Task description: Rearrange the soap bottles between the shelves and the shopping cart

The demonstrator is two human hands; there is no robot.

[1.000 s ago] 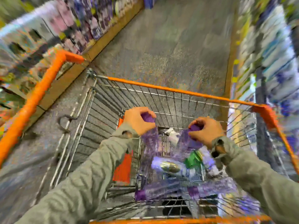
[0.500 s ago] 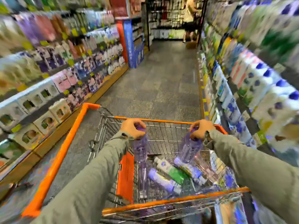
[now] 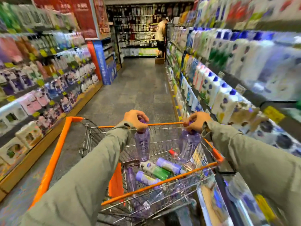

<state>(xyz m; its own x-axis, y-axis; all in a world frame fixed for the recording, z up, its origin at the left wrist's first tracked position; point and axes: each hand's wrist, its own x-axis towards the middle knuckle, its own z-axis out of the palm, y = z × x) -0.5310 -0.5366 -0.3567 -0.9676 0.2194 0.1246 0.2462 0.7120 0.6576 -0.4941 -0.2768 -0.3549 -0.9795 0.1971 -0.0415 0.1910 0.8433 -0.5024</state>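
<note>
Midway through unloading, left hand and right hand each grip a clear purple plastic soap bottle by its cap above the orange-rimmed wire shopping cart, the left-hand bottle and right-hand bottle apparently bound next for the stocked right-side shelves.

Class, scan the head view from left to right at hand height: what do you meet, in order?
Left shelves → cart's orange rail → left hand gripping a purple bottle → right hand gripping another purple bottle → right shelves.

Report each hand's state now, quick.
Left hand: grips the left purple bottle by its cap.
Right hand: grips the right purple bottle by its cap.
</note>
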